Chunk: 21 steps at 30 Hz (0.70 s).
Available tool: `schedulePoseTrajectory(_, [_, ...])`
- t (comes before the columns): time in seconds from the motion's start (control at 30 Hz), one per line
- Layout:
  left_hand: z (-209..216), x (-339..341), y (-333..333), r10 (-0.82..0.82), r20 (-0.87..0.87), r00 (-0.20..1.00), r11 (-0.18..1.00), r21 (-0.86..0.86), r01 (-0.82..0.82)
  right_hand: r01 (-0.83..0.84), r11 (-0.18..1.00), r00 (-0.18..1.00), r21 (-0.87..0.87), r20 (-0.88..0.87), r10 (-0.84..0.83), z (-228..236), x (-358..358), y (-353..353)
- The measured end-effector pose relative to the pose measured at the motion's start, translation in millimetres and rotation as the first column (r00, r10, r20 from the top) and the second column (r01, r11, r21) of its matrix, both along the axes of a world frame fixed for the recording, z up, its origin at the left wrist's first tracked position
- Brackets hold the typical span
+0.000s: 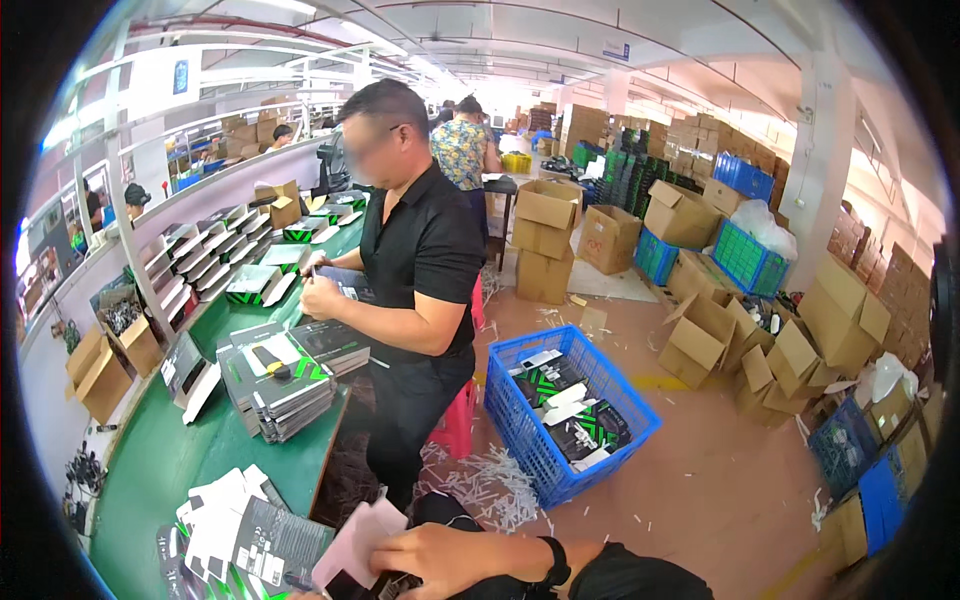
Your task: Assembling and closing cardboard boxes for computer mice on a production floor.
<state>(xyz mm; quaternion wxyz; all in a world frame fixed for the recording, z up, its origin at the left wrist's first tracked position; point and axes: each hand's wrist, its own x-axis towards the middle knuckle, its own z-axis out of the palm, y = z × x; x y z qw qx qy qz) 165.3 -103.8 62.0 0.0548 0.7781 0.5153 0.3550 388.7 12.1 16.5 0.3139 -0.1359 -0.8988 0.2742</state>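
Observation:
My right hand [440, 560] reaches in from the lower right, with a black band on its wrist and a dark sleeve behind it. Its fingers are closed on a pale pink sheet [352, 548], held over a small dark item [385, 587] at the bottom edge. Just left of it lie flat black and white cartons [250, 540] on the green table [170, 460]. My left hand is out of sight. A co-worker in a black shirt [420, 250] stands at the table farther on, both hands [320, 292] on a small box.
Stacks of dark packages [280, 385] lie mid-table. A blue basket [520, 440] of black and green boxes stands on the floor to the right, with a red stool [458, 420] and shredded white paper [490, 490] beside it. Cardboard boxes [700, 335] crowd the right side.

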Motion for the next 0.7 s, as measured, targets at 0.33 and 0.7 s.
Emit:
schedulePoseTrajectory(0.33, [-29, 80, -1, 0.160, 0.145, 0.976, 0.976, -0.170, -0.134, 0.497, 0.857, 0.857, 0.134, 0.077, -0.509, 26, 37, -2])
schedulePoseTrajectory(0.7, [-109, 77, 26, 0.426, 0.884, 0.192, 0.617, -0.439, 0.653, 0.428, 0.884, 0.881, -0.188, -0.129, -0.454, -17, 15, -7])
